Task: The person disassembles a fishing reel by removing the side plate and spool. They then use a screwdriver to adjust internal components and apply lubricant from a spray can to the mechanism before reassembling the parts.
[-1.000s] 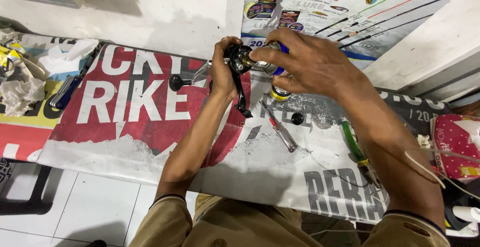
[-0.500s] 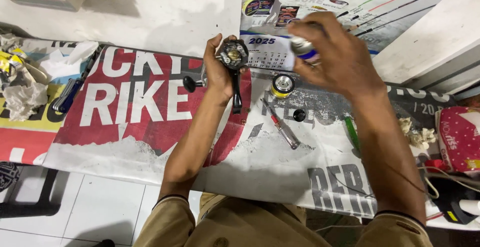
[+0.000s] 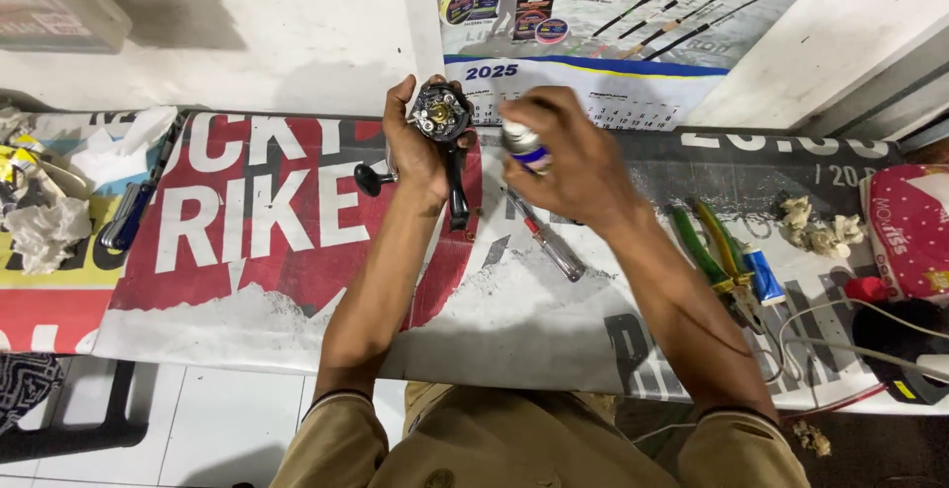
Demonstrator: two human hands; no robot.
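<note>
Fishing reel (image 3: 441,114): black metal body, round open side showing brass-coloured gearing, held raised above the worktop (image 3: 554,310). Left hand (image 3: 415,147) fingers clamped round it, wrist upright. Right hand (image 3: 578,157) fingers clamped on a small cylindrical spray can (image 3: 521,142), just beside the reel.

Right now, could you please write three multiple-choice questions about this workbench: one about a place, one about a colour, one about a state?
1. Where does the screwdriver lie?
A. On the banner between the forearms
B. On the floor tiles
C. On the wall calendar

2. What colour are the handles of the pliers?
A. Red
B. Green and yellow
C. White

3. In what state is the fishing reel?
A. Lying shut on the table
B. Held up, inner parts showing
C. Wrapped in tissue

Answers: 1 A, it rests on the banner. 2 B, both colours show. 3 B, the left hand grips it, while the right hand holds a small can.
</note>
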